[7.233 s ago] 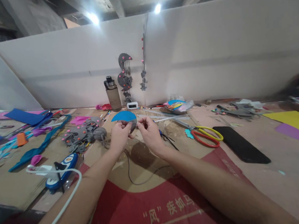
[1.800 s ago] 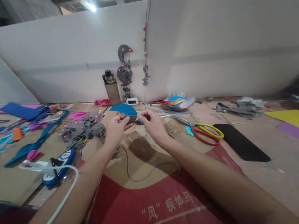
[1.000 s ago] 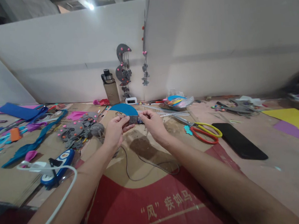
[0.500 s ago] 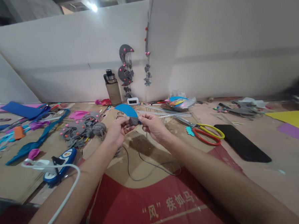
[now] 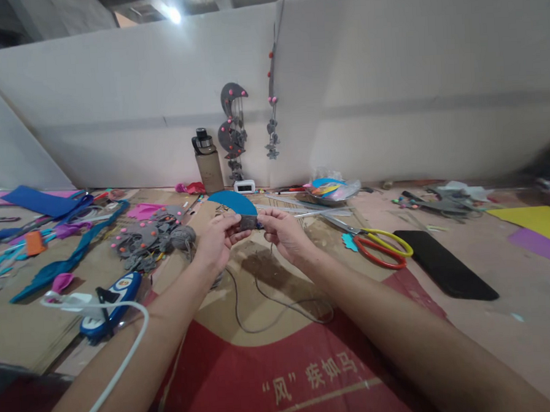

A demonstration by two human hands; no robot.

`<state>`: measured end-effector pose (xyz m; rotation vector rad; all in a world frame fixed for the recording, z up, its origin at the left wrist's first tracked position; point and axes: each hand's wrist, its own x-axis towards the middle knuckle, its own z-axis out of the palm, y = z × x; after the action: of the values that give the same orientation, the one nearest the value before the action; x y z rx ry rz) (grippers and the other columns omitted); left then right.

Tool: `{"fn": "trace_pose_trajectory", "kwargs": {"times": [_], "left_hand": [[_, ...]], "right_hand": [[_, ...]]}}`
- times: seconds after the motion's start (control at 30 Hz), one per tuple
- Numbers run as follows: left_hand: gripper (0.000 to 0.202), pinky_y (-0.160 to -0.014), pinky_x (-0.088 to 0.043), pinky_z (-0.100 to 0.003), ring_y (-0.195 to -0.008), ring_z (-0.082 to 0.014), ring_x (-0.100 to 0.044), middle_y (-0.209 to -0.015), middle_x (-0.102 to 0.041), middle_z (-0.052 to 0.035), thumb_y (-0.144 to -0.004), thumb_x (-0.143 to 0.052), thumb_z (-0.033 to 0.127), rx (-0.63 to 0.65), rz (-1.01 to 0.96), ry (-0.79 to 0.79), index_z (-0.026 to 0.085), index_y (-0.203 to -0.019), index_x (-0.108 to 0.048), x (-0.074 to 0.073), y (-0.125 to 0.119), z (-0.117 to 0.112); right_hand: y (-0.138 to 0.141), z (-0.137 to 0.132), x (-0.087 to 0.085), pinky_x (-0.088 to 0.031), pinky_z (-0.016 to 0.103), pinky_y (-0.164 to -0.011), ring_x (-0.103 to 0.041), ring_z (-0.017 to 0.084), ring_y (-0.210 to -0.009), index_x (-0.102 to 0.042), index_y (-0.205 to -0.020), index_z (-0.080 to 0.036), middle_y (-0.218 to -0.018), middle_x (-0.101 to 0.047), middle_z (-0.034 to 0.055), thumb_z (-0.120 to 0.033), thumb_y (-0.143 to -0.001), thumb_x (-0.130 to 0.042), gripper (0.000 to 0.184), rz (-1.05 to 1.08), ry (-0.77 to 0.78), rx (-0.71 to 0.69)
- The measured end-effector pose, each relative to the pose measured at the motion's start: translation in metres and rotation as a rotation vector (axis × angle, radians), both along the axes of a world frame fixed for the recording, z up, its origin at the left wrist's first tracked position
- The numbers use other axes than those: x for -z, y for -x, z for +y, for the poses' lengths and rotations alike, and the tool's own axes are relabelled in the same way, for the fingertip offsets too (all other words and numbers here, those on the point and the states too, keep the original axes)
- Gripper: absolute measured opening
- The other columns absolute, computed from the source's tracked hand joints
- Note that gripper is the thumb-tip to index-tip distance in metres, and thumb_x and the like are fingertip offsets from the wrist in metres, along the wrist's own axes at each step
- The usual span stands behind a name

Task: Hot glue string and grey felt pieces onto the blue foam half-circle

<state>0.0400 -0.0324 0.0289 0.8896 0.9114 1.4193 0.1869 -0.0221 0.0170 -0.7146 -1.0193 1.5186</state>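
Observation:
Pinched in my left hand (image 5: 219,236) is a blue half-round piece of felt (image 5: 234,202) with a grey patch (image 5: 248,221) at its lower right. Against the right end of that patch, my right hand (image 5: 283,230) is closed, thumb to forefinger; the small thing at its fingertips is too hidden to name. Grey yarn (image 5: 273,304) trails below my hands and loops over the cardboard (image 5: 206,308). To the left of my left hand lies a ball of grey yarn (image 5: 183,238).
Scissors (image 5: 373,244) with red and yellow handles lie at right beside a black phone-like slab (image 5: 444,265). A bottle (image 5: 208,163) stands behind, near grey hanging ornaments (image 5: 232,131). A white cable (image 5: 121,361) crosses over my left forearm. Felt scraps (image 5: 70,260) cover the left side.
The blue felt has tilted and shifted slightly left, and its grey patch shows as a narrower, darker strip. Both hands keep their pinch in nearly the same place.

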Motion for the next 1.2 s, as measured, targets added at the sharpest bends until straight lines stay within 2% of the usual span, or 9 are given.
{"fn": "trace_pose_trajectory", "kwargs": {"times": [0.27, 0.57, 0.67, 0.77, 0.83, 0.9, 1.0, 1.07, 1.2], "left_hand": [[0.015, -0.064, -0.057, -0.030, -0.064, -0.0125, -0.062, -0.070, -0.063, -0.0021, -0.065, -0.069, 0.022, 0.030, 0.022, -0.009, 0.013, -0.072, -0.058, -0.002, -0.001, -0.002], [0.009, -0.057, -0.056, -0.024, -0.060, -0.0121, -0.063, -0.070, -0.066, -0.0056, -0.070, -0.063, 0.018, 0.141, -0.088, 0.128, 0.011, -0.075, -0.060, -0.002, 0.002, 0.003], [0.011, -0.060, -0.056, -0.022, -0.062, -0.0104, -0.062, -0.076, -0.066, -0.0056, -0.071, -0.066, 0.018, 0.131, -0.066, 0.116, 0.012, -0.077, -0.059, 0.002, -0.001, 0.005], [0.017, -0.067, -0.055, -0.025, -0.067, -0.0107, -0.062, -0.076, -0.064, -0.0026, -0.069, -0.070, 0.022, -0.005, 0.024, -0.015, 0.015, -0.076, -0.055, 0.008, -0.007, 0.003], [0.022, -0.065, -0.054, -0.026, -0.071, -0.0132, -0.061, -0.076, -0.062, -0.0016, -0.067, -0.072, 0.028, -0.131, 0.222, -0.129, 0.017, -0.076, -0.055, 0.010, -0.010, -0.002], [0.026, -0.064, -0.052, -0.026, -0.074, -0.0146, -0.060, -0.079, -0.063, -0.0024, -0.065, -0.074, 0.034, -0.232, 0.505, -0.232, 0.018, -0.078, -0.059, 0.010, -0.013, -0.009], [0.030, -0.070, -0.049, -0.025, -0.081, -0.0155, -0.059, -0.086, -0.064, -0.0037, -0.061, -0.077, 0.034, -0.277, 0.749, -0.344, 0.018, -0.083, -0.063, 0.008, -0.015, -0.016], [0.027, -0.065, -0.049, -0.024, -0.081, -0.0161, -0.059, -0.085, -0.064, -0.0043, -0.064, -0.074, 0.033, -0.242, 0.738, -0.344, 0.018, -0.084, -0.063, 0.009, -0.016, -0.017], [0.020, -0.050, -0.049, -0.022, -0.073, -0.0160, -0.060, -0.083, -0.064, -0.0044, -0.070, -0.067, 0.030, -0.149, 0.563, -0.249, 0.017, -0.083, -0.060, 0.011, -0.018, -0.013]], "right_hand": [[-0.003, 0.002, 0.002, -0.008, 0.021, -0.043, -0.015, 0.003, -0.045, -0.053, -0.068, -0.017, -0.051, -0.029, -0.0099, -0.027, -0.057, -0.071, 0.024, 0.051, 0.041, -0.047], [-0.001, -0.003, -0.004, -0.009, 0.020, -0.043, -0.015, 0.004, -0.046, -0.049, -0.066, -0.018, -0.052, -0.032, -0.0094, -0.028, -0.061, -0.070, 0.024, 0.105, 0.020, -0.177], [0.000, 0.000, -0.001, -0.009, 0.020, -0.042, -0.017, 0.003, -0.045, -0.050, -0.068, -0.017, -0.054, -0.034, -0.0090, -0.028, -0.060, -0.071, 0.024, 0.107, 0.051, -0.101], [0.000, 0.002, 0.004, -0.009, 0.021, -0.041, -0.017, 0.003, -0.044, -0.050, -0.068, -0.018, -0.053, -0.032, -0.0098, -0.029, -0.059, -0.070, 0.024, 0.096, 0.089, 0.045], [0.002, 0.003, 0.006, -0.011, 0.021, -0.041, -0.018, 0.003, -0.042, -0.050, -0.067, -0.018, -0.051, -0.031, -0.0100, -0.030, -0.060, -0.068, 0.022, 0.062, 0.092, 0.129], [0.004, 0.002, 0.007, -0.013, 0.022, -0.041, -0.021, 0.004, -0.041, -0.051, -0.067, -0.018, -0.051, -0.034, -0.0095, -0.031, -0.062, -0.065, 0.019, -0.002, 0.069, 0.190], [0.009, -0.002, 0.009, -0.019, 0.023, -0.042, -0.027, 0.005, -0.043, -0.055, -0.067, -0.018, -0.055, -0.044, -0.0070, -0.032, -0.065, -0.063, 0.016, -0.138, -0.024, 0.234], [0.011, -0.004, 0.009, -0.024, 0.023, -0.044, -0.033, 0.006, -0.046, -0.058, -0.069, -0.019, -0.059, -0.049, -0.0053, -0.033, -0.068, -0.063, 0.015, -0.233, -0.103, 0.244], [0.011, -0.007, 0.008, -0.033, 0.024, -0.053, -0.043, 0.010, -0.056, -0.064, -0.075, -0.020, -0.064, -0.055, -0.0026, -0.034, -0.074, -0.057, 0.016, -0.371, -0.224, 0.244]]}}
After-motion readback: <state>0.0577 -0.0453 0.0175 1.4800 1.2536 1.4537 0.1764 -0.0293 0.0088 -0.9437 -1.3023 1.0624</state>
